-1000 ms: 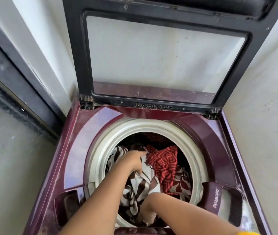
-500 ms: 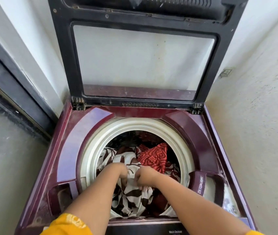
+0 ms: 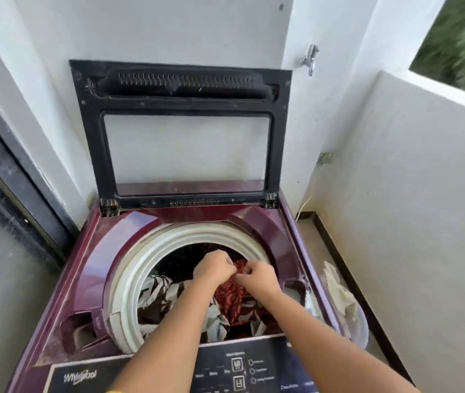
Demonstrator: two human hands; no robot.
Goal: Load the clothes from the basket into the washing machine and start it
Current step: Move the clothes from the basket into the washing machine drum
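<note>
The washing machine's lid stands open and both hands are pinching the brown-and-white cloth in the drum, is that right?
Not quite. In the head view the left hand and right hand pinch the red patterned cloth, not the brown-and-white cloth, which lies to the lower left of it in the drum. The lid does stand open.

The drum [image 3: 124, 279] is seen in the middle of the washing machine [image 3: 89, 268]. Behind the drum, the lid [image 3: 185, 89] is stood upright against the wall [image 3: 168, 29]. In the drum, clothes [image 3: 163, 296] are heaped, gripped from above by the left hand [image 3: 211, 268] and right hand [image 3: 256, 279], side by side. Before the drum, the control panel [image 3: 225, 370] is laid. Right of the drum, past the machine's side, the basket [image 3: 363, 327] is set on the floor [image 3: 309, 239]. Behind and right of the drum, a tap [image 3: 309, 59] is fixed to the wall.
</note>
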